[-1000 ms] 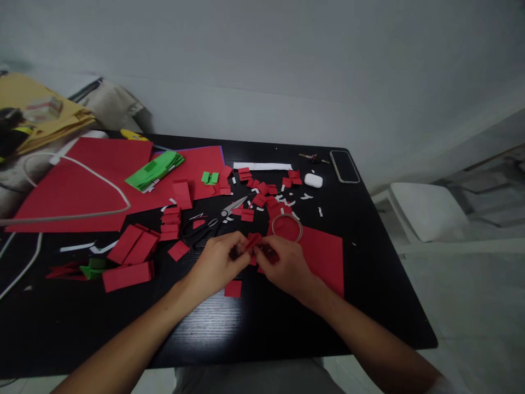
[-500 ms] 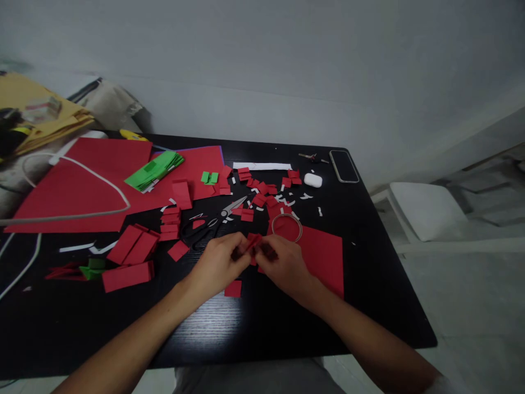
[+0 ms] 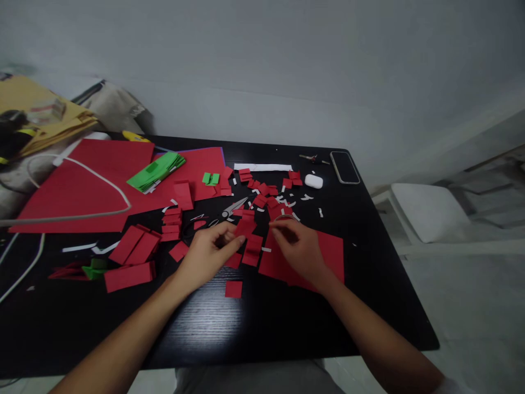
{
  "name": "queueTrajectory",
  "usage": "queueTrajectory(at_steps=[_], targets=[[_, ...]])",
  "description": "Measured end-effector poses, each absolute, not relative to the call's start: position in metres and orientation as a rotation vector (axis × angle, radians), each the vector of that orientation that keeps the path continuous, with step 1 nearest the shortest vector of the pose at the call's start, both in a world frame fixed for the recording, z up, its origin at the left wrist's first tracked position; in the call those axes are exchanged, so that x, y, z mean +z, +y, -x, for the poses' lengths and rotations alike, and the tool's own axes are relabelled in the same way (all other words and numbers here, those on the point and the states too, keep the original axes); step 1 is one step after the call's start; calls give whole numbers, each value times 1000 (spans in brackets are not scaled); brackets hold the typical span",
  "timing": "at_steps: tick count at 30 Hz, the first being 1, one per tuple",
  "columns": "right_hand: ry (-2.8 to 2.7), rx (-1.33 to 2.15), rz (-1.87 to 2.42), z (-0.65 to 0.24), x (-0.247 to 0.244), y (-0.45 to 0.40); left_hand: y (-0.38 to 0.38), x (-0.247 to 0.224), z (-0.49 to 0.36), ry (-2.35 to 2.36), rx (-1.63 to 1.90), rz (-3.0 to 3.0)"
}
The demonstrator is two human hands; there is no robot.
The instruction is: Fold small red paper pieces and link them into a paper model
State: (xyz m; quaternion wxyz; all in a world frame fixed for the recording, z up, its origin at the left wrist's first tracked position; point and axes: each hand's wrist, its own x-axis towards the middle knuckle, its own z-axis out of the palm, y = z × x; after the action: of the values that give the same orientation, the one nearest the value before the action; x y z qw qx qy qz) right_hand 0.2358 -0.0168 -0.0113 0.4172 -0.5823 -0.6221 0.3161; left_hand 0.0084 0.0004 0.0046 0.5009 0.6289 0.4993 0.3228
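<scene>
My left hand is closed on a red paper piece, pinched between thumb and fingers near the table's middle. To its right my right hand is over a red sheet, thumb and forefinger pressed together; what they hold, if anything, is too small to make out. Between the hands a folded red piece lies beside a small white strip. A tape ring is mostly hidden behind my right hand. Scissors lie beyond my left hand, their handles partly covered.
Red squares and white scraps lie around the middle of the black table. Green folded paper and large red sheets are at the left, crossed by a white cable. A phone and white case lie back right.
My hands have moved apart; the right went right and up, onto the tape ring. The folded red piece and a white strip now show between them.
</scene>
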Motion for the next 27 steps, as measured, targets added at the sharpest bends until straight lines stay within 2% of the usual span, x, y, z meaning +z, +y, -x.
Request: queueTrajectory(at_steps=[3, 5, 14, 21, 27], targets=[[-1402, 1219, 1329, -231, -3, -19, -2, 3, -10, 1149, 701, -1511], [-1317, 1351, 1239, -230, 1, -20, -2, 3, -10, 1111, 649, -1504], [-1420, 1395, 1178, -229, 3, -21, -5, 9, -9, 1044, 462, -1722], [-1490, 1347, 1243, -232, -1, -20, -3, 10, -6, 1002, 484, -1723], [-1402, 1514, 1222, -232, -3, -18, -3, 9, -7, 1000, 531, -1714]])
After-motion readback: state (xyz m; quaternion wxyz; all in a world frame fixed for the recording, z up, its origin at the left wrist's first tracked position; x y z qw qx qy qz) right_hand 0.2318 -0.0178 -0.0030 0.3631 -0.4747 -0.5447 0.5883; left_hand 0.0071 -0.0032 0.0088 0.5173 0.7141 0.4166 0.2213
